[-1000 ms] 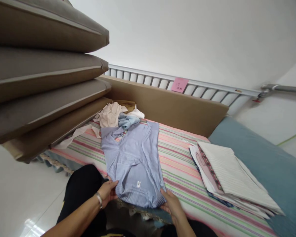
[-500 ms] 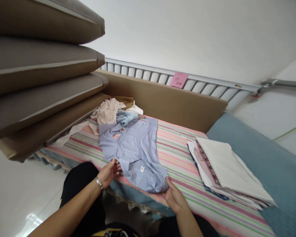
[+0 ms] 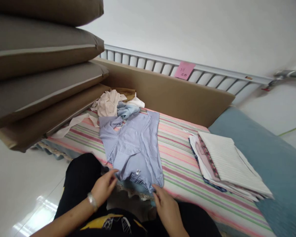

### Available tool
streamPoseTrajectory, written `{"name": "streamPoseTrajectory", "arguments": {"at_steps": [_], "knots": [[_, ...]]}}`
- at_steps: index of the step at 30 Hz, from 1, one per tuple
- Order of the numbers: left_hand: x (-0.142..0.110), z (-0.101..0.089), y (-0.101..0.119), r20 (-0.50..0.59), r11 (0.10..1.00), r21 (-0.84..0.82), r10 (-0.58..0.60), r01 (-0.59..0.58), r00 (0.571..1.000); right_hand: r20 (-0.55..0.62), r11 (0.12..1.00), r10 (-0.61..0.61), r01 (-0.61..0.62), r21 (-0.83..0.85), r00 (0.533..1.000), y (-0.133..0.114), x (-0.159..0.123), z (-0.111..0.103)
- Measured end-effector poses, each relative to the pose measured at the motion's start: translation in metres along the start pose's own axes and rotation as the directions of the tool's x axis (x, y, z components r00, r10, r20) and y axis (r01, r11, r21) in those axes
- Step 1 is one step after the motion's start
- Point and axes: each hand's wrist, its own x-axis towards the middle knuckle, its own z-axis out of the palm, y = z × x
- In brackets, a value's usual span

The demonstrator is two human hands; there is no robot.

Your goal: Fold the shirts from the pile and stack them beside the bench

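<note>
A light blue striped shirt (image 3: pixel 135 141) lies spread on the striped bed sheet (image 3: pixel 177 151), with its near edge drawn over the bed's front edge. A small white tag or mark (image 3: pixel 137 171) shows near that edge. My left hand (image 3: pixel 105 187), with a silver bracelet on its wrist, pinches the shirt's near left corner. At the near right corner, my right hand (image 3: pixel 166 205) has thumb and fingers closed on the fabric. Between the two hands the shirt's edge sags and gapes slightly.
A crumpled pile of clothes (image 3: pixel 111 102) lies beyond the shirt. Folded clothes (image 3: pixel 227 161) are stacked on the right. Thick brown-grey cushions (image 3: pixel 49 75) tower at the left. A brown board (image 3: pixel 162 92) and a metal rail with a pink note (image 3: pixel 185 70) line the wall.
Both hands have moved toward me, pulling the shirt's near edge closer and over the bed's edge. The fabric near the tag is now turned and gaping. The camera view has shifted slightly.
</note>
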Motion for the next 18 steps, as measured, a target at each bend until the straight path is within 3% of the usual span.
{"name": "streamPoseTrajectory", "arguments": {"at_steps": [3,6,10,13,18], "knots": [[-0.002,0.015,0.011,0.208,0.960,0.264,0.035,-0.090,0.978,0.152,0.946,-0.038,0.084,-0.312,0.988,-0.013,0.001,0.009],[0.009,0.022,0.012,0.252,0.887,0.449,-0.010,-0.108,0.968,0.190,0.860,-0.037,0.129,-0.495,0.981,-0.016,0.010,0.008],[0.029,0.011,0.013,0.273,0.871,0.478,-0.025,-0.113,0.962,0.195,0.826,-0.055,0.154,-0.542,0.979,-0.014,0.022,-0.011],[0.041,-0.004,0.019,0.296,0.863,0.475,0.030,-0.174,0.955,0.177,0.839,-0.076,0.159,-0.520,0.981,-0.009,0.027,-0.027],[0.058,-0.022,0.033,0.357,0.699,0.602,0.198,-0.386,0.913,0.107,0.829,-0.114,0.154,-0.537,0.988,0.001,0.033,-0.034]]}}
